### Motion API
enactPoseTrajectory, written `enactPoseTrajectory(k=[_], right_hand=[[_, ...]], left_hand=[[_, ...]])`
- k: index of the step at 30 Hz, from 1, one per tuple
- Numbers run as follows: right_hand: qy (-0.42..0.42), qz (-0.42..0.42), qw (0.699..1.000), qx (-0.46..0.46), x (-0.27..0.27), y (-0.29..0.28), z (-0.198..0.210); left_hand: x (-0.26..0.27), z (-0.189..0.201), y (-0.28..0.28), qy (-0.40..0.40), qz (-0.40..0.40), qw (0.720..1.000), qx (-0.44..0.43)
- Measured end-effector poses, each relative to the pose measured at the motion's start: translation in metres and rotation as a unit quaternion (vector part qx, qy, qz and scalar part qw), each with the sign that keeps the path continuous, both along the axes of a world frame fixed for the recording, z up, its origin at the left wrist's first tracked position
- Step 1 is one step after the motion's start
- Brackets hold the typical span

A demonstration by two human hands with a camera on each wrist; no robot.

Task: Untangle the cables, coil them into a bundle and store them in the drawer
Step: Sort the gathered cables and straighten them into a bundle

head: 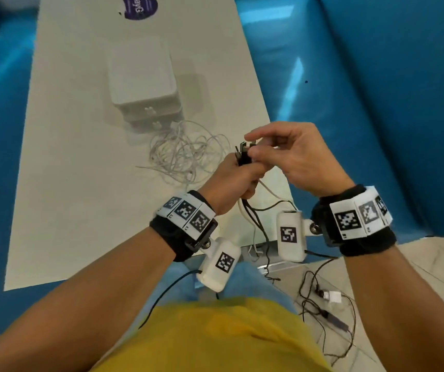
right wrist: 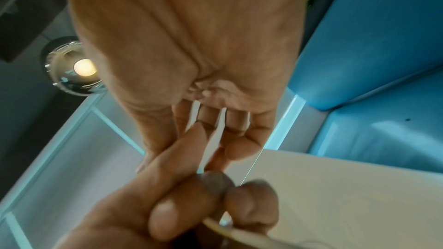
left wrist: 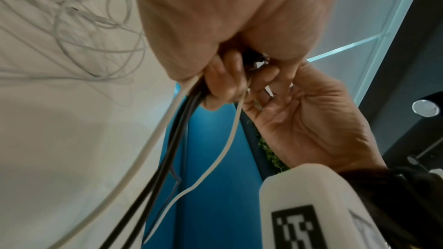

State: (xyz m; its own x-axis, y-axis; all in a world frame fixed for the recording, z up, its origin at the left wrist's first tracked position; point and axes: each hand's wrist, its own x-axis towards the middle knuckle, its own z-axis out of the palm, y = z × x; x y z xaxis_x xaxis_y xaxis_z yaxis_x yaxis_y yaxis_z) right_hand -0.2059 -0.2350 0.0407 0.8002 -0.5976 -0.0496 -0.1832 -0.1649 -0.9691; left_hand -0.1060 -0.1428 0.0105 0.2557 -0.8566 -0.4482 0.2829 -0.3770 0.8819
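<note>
**Cable ends gathered in the fist**

While the small white two-drawer plastic chest [head: 145, 84] sits on the pale rectangular tabletop [head: 62, 183], a loose tangle of thin white cables [head: 183, 154] lies just in front of it, to its right. Further right of the chest, above the table's near corner, the left hand [head: 229, 181] is curled around a bunch of black and white cables [left wrist: 177, 120], their dark plugs [head: 243, 153] sticking up from the fist and their tails hanging below it. Beside it, the right hand [head: 296, 157] pinches at those plugs with thumb and fingertips, its other fingers loosely spread.
</note>
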Motion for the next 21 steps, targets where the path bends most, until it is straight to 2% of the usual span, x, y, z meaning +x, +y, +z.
enactPoseTrajectory(k=[8, 13, 17, 21], right_hand=[[-0.023, -0.017, 0.997, -0.072, 0.020, 0.024, -0.019], [-0.016, 0.028, 0.998, 0.048, 0.018, 0.044, -0.024], [0.020, 0.071, 0.987, 0.143, 0.019, 0.069, -0.035], [0.023, 0.091, 0.988, 0.122, 0.011, 0.085, -0.034]], left_hand=[[0.011, -0.005, 0.026, 0.013, 0.042, 0.999, -0.014], [0.013, -0.004, 0.050, 0.034, 0.073, 0.994, -0.071], [0.007, 0.004, 0.060, 0.030, 0.139, 0.985, -0.100], [-0.002, 0.012, 0.060, -0.016, 0.165, 0.982, -0.090]])
